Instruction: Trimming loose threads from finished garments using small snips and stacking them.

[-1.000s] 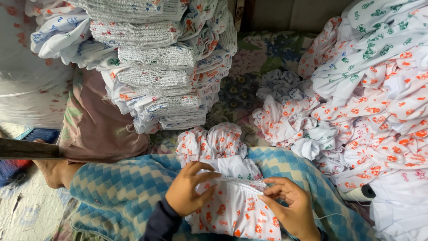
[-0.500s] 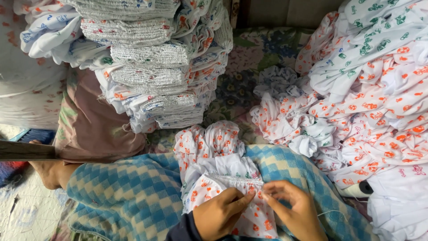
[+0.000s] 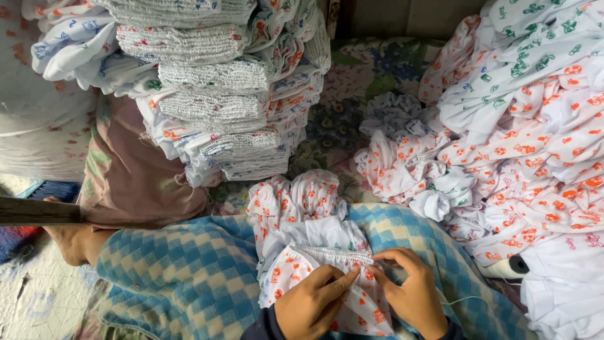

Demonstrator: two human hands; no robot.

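Note:
A small white garment with orange print [image 3: 302, 226] lies on my lap, over a blue-and-cream checked blanket [image 3: 182, 277]. My left hand [image 3: 311, 302] pinches its gathered elastic waistband from the left. My right hand [image 3: 412, 289] pinches the same waistband from the right, fingertips almost meeting the left hand's. A thin white thread [image 3: 459, 301] trails off to the right of my right hand. The garment's far end bunches up toward the back.
A tall stack of folded printed garments [image 3: 220, 88] stands at the back left, on a brownish cushion [image 3: 138, 176]. A loose heap of white clothes with orange and green print [image 3: 522, 126] fills the right. A bare foot [image 3: 75, 242] and a dark wooden bar [image 3: 38, 211] lie at the left.
Both hands have slid down toward me along the garment and now meet at the waistband. The garment is spread longer over the lap.

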